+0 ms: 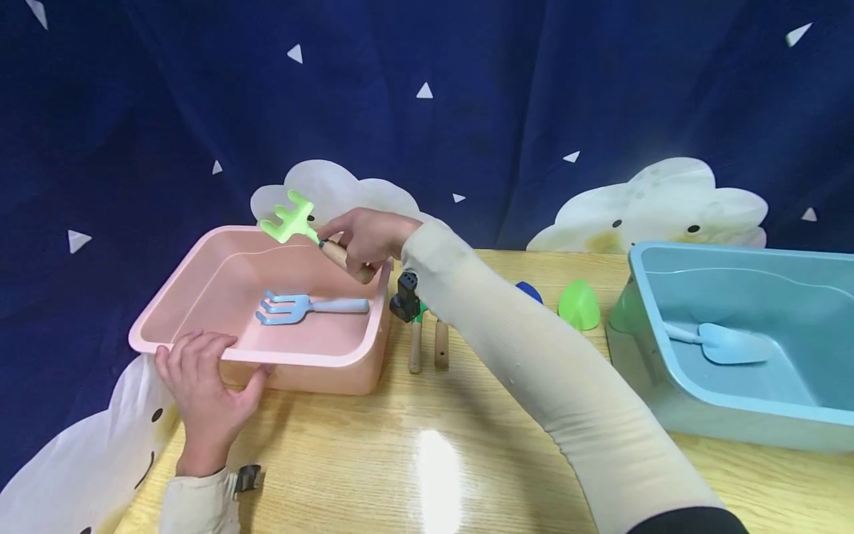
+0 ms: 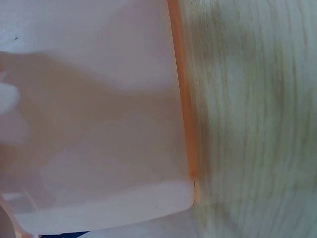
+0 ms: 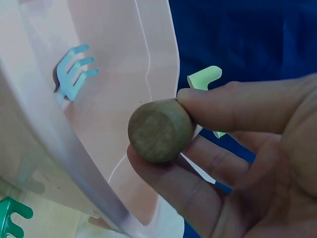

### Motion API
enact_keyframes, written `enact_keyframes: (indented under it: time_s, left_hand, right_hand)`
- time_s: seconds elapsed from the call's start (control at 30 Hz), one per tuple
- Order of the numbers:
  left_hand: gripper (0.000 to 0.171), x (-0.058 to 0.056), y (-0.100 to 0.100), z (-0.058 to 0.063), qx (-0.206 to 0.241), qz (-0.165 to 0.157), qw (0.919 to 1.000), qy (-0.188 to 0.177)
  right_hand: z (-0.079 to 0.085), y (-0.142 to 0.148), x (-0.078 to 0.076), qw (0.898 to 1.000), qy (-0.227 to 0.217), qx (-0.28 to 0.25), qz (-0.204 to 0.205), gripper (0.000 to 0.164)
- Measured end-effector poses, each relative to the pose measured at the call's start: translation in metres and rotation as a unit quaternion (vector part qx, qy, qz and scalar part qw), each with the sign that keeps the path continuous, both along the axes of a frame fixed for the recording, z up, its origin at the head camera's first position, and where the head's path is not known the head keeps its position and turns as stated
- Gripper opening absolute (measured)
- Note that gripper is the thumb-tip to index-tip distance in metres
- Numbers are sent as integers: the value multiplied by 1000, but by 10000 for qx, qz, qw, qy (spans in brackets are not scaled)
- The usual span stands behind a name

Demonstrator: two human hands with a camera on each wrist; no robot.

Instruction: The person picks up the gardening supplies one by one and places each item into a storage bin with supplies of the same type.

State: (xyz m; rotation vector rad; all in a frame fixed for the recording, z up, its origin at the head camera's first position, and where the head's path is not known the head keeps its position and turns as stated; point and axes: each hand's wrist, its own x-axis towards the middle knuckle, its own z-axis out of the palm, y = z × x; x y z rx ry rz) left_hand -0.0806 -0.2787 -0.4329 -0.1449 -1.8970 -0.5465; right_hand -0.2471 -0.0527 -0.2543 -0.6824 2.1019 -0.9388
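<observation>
Over the back right part of the pink bin, my right hand grips the wooden handle of a light green hand rake, its tines pointing left. In the right wrist view, thumb and fingers of the right hand pinch the round handle end. A blue hand rake lies inside the pink bin. My left hand rests on the bin's front rim at the left, fingers over the edge and thumb against the outer wall. The left wrist view shows mostly the bin's wall.
Two wooden handles lie right of the pink bin; one belongs to a green rake. Past my right sleeve are a blue tool head and a green shovel head. A teal bin on the right holds a blue shovel.
</observation>
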Motion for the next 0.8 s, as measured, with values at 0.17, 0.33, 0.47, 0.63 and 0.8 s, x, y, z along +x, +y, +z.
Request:
enact_keyframes:
  time_s: [0.17,0.33,0.47,0.63,0.8]
  left_hand:
    - [66,0,0,-1,7,4,10000,-34]
    - [64,-1,0,-2,11,14,10000,21]
    - [67,-2,-1,-3,-14,36,10000,61]
    - [67,-3,-2,-5,-4,68,10000,-61]
    - [67,-3,-3,-7,20,45,9999,-131]
  right_hand:
    - [-2,-3,0,9999,-111,-58,-69,85]
    - [-7,-5,-4,9991,215,-142,-340,76]
    - [-13,-1,-8,9935,920,-281,-615,61]
    - [-17,9,-11,9847,1378,-495,-950,51]
    - [-21,25,-13,9779,1628,-487,-1221,44]
